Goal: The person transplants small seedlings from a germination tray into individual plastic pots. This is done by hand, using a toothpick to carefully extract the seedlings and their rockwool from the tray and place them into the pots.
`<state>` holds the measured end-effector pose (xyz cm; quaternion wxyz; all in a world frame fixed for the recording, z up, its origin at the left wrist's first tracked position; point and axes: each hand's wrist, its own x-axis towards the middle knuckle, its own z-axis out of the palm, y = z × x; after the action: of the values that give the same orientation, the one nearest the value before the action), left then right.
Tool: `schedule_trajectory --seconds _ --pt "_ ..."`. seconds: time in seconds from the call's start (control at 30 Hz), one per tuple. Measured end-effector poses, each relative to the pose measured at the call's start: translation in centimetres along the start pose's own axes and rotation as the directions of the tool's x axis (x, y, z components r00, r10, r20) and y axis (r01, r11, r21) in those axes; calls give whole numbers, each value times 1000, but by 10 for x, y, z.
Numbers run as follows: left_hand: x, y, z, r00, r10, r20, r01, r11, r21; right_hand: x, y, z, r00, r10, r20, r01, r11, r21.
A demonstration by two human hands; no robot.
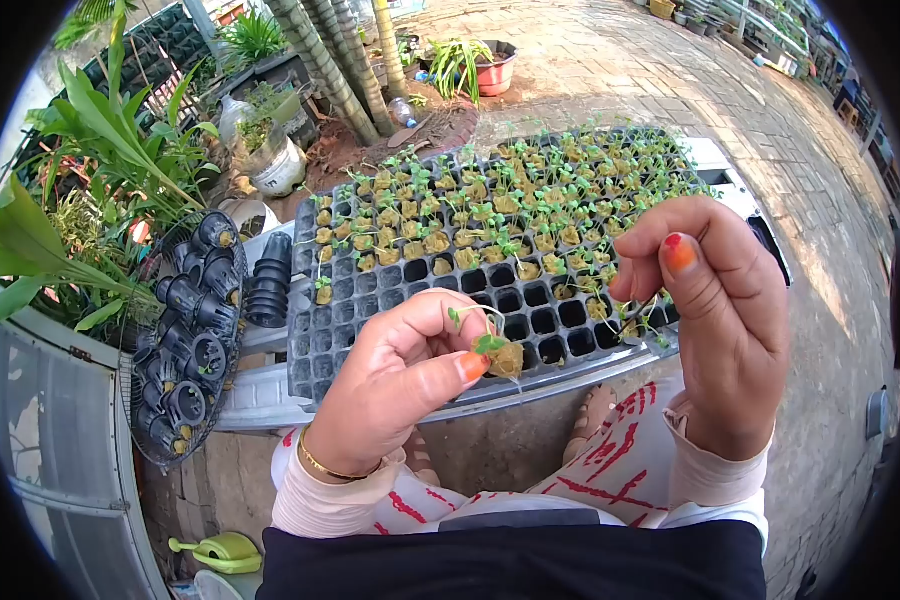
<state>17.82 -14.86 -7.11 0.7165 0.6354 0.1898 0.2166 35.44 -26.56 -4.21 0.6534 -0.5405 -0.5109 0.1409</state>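
Note:
My left hand [385,375] pinches a seedling [507,360] between thumb and fingers. Its root plug is a brownish block of growing medium, with thin stems and small green leaves. Raised over the right part of the tray, my right hand [715,320] has its fingers curled in. A thin dark stick [637,314] pokes out below them; its upper end is hidden by the hand. Beneath both hands lies a black seedling tray [315,375] with many square cells. Sprouted plugs fill the far and right cells, while several cells near my left hand have no plug.
Left of the tray, a dark mesh basket [228,345] holds black net pots [205,355], beside a stack of black pots [268,280]. A light green watering can [220,552] sits low at left. Behind are tree trunks [330,65] and a red planter [495,72].

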Motion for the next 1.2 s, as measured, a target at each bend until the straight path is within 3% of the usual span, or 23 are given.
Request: schedule_trajectory --seconds 0.1,0.17,0.23,0.77,0.93,1.07,1.2 --pt "-8 -4 -11 998 50 -46 -55 992 -115 4 -8 18 984 -84 158 100 991 -95" --pt "-12 -6 -17 988 98 -124 -114 985 -128 9 3 24 911 -297 286 368 899 -237" --pt "-17 -8 -23 988 97 -124 -111 988 -110 0 -1 42 949 -136 285 204 953 -223" --pt "-22 -21 -36 976 80 -201 -138 944 -298 -2 31 76 931 -202 305 253 958 -138" --pt "-20 -26 -35 973 54 -227 -154 879 -451 -3 37 77 938 -226 262 262 959 -112" --pt "-18 -30 -37 977 67 -200 -153 877 -455 -2 35 73 937 -214 276 250 963 -102" --pt "-23 -31 -47 995 -8 -98 -53 796 -603 -1 24 63 947 -142 289 193 968 -158"
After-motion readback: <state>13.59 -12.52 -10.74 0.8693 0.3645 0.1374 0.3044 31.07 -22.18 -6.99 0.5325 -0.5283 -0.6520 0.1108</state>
